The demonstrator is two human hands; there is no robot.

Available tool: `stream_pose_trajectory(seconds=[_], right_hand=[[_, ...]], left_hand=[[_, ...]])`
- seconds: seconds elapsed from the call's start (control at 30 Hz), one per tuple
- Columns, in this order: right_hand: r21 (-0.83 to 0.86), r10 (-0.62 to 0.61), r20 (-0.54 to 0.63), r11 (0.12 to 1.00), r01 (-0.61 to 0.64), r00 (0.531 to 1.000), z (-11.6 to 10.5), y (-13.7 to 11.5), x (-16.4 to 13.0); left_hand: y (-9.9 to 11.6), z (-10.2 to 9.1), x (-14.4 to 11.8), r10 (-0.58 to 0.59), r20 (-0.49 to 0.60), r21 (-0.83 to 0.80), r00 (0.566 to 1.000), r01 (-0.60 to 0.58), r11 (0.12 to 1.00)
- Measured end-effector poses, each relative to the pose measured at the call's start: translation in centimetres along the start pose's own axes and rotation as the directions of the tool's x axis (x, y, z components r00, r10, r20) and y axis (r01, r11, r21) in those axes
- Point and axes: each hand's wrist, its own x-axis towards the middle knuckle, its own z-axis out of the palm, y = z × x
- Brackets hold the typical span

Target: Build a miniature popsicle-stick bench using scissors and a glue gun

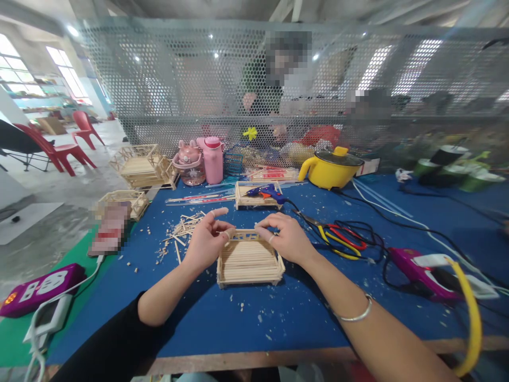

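Observation:
A small tray-like model built of wooden sticks (248, 261) lies on the blue table (278, 313) in front of me. My left hand (205, 240) grips its far left corner, with rubber finger cots on some fingertips. My right hand (283, 236) pinches the far right end of the model's back rail. Both hands touch the same thin rail along the back edge. A silver bangle circles my right wrist.
Loose wooden sticks (183, 227) lie at left. A blue glue gun (265, 192) rests on another stick tray behind. Pliers and cables (342, 239), a purple tool (421, 268), a yellow pot (330, 167), a pink bottle (213, 159), finished models (143, 165) and a power strip (37, 286) surround. A person sits behind the mesh screen.

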Motion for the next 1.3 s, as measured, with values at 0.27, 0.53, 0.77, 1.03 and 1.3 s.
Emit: stream_pose_trajectory(seconds=[0.27,0.53,0.77,1.03,1.3], right_hand=[[-0.004,-0.037,0.015,0.999,0.037,0.999,-0.17,-0.05,0.03],[0.019,-0.050,0.005,0.999,0.050,0.999,-0.23,0.31,-0.26],[0.110,0.039,-0.032,0.993,-0.036,0.999,-0.47,0.40,-0.54],[0.109,0.023,-0.010,0.994,-0.022,1.000,-0.13,0.31,-0.39],[0.116,0.048,0.002,0.992,-0.048,0.999,0.14,0.24,-0.41]], left_hand=[[-0.13,-0.07,0.09,0.002,0.008,-0.010,1.000,-0.002,1.000],[0.08,-0.13,-0.07,0.029,-0.022,-0.049,0.999,-0.030,0.998],[0.33,-0.29,-0.17,0.025,-0.060,-0.047,0.998,-0.028,0.999],[-0.22,0.05,-0.12,-0.029,0.008,-0.034,1.000,0.030,0.999],[-0.22,0.00,-0.06,-0.011,0.008,0.020,1.000,0.011,1.000]])
